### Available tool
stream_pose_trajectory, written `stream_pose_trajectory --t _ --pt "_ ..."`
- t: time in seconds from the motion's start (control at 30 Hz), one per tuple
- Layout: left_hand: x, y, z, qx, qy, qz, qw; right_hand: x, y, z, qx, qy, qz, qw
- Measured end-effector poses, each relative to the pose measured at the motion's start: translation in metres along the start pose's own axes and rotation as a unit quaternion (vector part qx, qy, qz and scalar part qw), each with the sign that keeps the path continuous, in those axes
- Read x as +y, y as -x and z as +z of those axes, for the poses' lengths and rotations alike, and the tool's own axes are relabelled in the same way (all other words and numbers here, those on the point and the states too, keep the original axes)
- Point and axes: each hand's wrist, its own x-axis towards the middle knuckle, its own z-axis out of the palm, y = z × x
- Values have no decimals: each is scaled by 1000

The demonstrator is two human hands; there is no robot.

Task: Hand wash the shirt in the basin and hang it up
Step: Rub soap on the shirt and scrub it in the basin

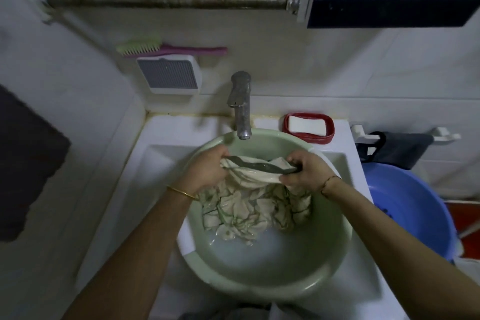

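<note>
the shirt (254,205) lies bunched in the far half of the green basin (259,291), its lower folds sitting in cloudy water (259,249) and its top edge held clear of it. that top edge is a dark band (261,165), stretched between the two hands so its long axis runs left to right across the basin, dipping a little toward the right. the left hand (207,167) has its grip curled round one end of the band and the cloth beside it; the right hand (309,171) has its grip pinching the other end, fingers folded over it. from both grips the rest of the cloth hangs down and toward the person, so the bulk lies below the held edge, about midway between the hands, neither clearly nearer. the tap (241,106) stands just beyond the band. this looks like the scrubbing stage; a rub would bring the grips together along that axis. the rail (166,1) is well above.
</note>
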Motion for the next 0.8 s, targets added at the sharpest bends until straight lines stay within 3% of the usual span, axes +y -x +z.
stream_pose_trajectory --t 0.17,0.27,0.33,0.43,0.53,0.57,0.7,0.73,0.8 --pt "40 6 -21 0 159 80 984 -20 13 3 95 -127 -70 985" --pt "69 9 -22 10 235 106 966 -42 25 7 11 -279 -64 958" --pt "84 13 -20 14 292 101 951 -54 27 10 -38 -223 -81 971" --pt "86 19 -17 23 445 89 891 -68 28 6 -1 -242 -95 966" --pt "58 13 -7 63 656 7 752 -78 27 -10 36 -408 -59 910" --pt "48 13 -1 72 672 -27 737 -82 27 -17 37 -459 -44 887" --pt "16 13 48 74 575 -222 784 -106 27 -42 -20 -618 -14 786" --pt "3 11 65 72 562 -252 785 -112 28 -46 -34 -642 -9 766" --pt "-13 9 91 10 580 -313 752 -121 29 -54 -73 -679 5 730"
